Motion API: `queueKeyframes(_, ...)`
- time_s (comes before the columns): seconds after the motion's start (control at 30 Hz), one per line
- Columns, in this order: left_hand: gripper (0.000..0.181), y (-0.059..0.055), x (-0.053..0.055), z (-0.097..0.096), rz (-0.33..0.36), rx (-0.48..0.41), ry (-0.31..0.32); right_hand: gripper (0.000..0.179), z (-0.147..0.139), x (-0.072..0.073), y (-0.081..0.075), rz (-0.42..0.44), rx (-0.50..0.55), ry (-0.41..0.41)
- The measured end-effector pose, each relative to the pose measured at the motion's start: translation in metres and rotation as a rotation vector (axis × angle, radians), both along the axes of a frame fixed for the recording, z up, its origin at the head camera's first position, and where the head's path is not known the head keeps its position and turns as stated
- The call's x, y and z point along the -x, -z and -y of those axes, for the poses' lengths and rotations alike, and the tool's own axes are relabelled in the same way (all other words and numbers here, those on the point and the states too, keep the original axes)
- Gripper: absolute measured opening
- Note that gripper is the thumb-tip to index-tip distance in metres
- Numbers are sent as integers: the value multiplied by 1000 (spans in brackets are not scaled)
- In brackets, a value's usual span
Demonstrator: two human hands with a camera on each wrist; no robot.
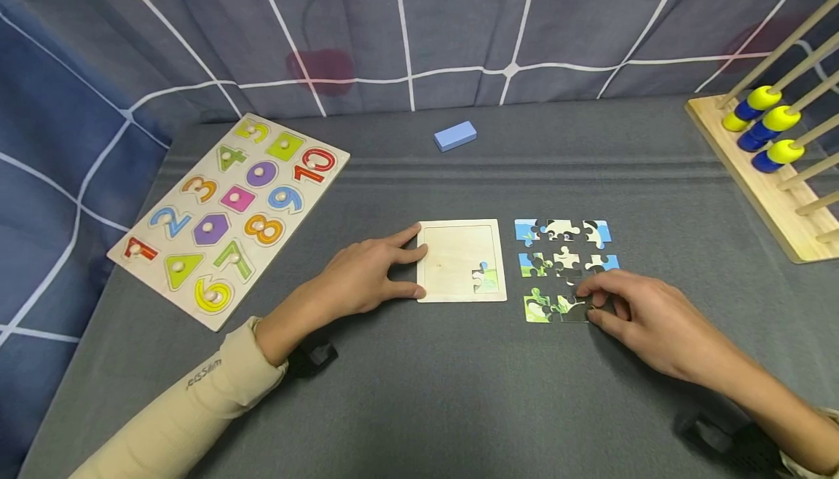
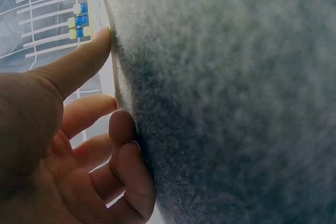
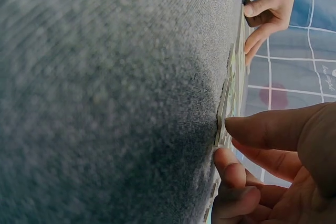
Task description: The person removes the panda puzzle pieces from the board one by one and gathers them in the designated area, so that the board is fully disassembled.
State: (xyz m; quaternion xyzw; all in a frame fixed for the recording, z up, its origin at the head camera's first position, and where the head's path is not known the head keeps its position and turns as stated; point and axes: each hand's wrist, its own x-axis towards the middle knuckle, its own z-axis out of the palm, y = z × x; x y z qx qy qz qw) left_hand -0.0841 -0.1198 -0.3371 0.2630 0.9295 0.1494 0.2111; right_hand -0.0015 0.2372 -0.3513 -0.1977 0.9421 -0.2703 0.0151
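Observation:
My left hand touches the left edge of a shallow square wooden puzzle tray with thumb and fingertips spread along it. One puzzle piece lies in the tray's lower right corner. To the right, several panda puzzle pieces lie in rows on the grey cloth. At the bottom row, my right hand pinches a dark and green puzzle piece between thumb and fingertip. Its right part is hidden by the fingers. The right wrist view shows the thumb against the piece's thin edge.
A number peg board lies slanted at the left. A blue block sits behind the tray. At the far right stands a wooden bead rack with blue and yellow beads. A gridded curtain borders the back.

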Motion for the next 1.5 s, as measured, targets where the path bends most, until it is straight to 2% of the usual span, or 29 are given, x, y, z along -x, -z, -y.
queueKeyframes(0.37, 68, 0, 0, 1, 3, 0, 0, 32, -1, 0, 1, -12, 25, -3)
queueKeyframes(0.6, 68, 1, 1, 1, 5, -8, 2, 36, 4, 3, -3, -72, 51, -22)
queueKeyframes(0.7, 68, 1, 1, 1, 4, -6, 3, 35, 10, 6, -5, -73, 74, -40)
queueKeyframes(0.9, 68, 1, 1, 0, 6, -3, -1, 28, 32, 15, -9, -31, 136, -84)
queueKeyframes(1.07, 68, 1, 1, 0, 3, -14, -1, 26, 53, 27, -11, 34, 135, -114)
queueKeyframes(1.27, 68, 2, 1, 1, 1, -22, -1, 33, 73, 39, -11, 128, 103, -134)
queueKeyframes(1.5, 68, 2, 2, 1, 5, -22, 1, 44, 89, 48, -7, 148, -17, -165)
